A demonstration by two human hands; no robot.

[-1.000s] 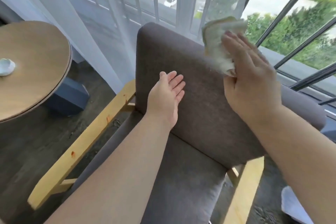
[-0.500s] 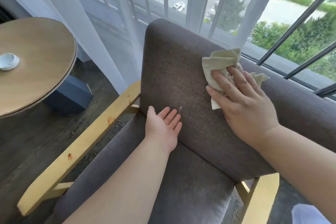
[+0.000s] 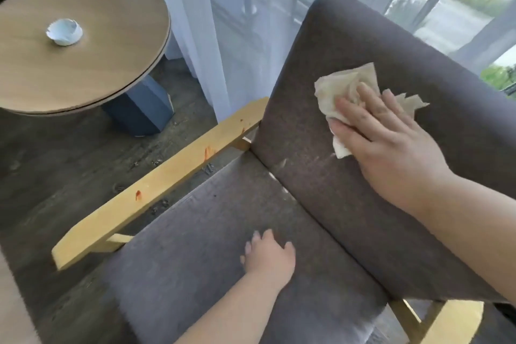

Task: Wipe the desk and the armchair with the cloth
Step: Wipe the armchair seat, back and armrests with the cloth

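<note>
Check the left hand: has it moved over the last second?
Yes. The left hand was flat on the armchair backrest a second ago; it has since slid down off it onto the seat cushion, toward the camera.

Crumpled beige cloth (image 3: 339,92) lies pressed on the grey armchair (image 3: 349,204) backrest, possibly damp.

A grey-brown woven fabric is being shown on the armchair (image 3: 349,204), with pale yellow wooden armrests (image 3: 156,187) being marked by orange spots. A cream cloth (image 3: 343,89) is being seen crumpled. A light wood-grain table (image 3: 106,64) is being carried on a dark blue base (image 3: 139,109), bearing a white-and-blue dish (image 3: 64,32).
</note>
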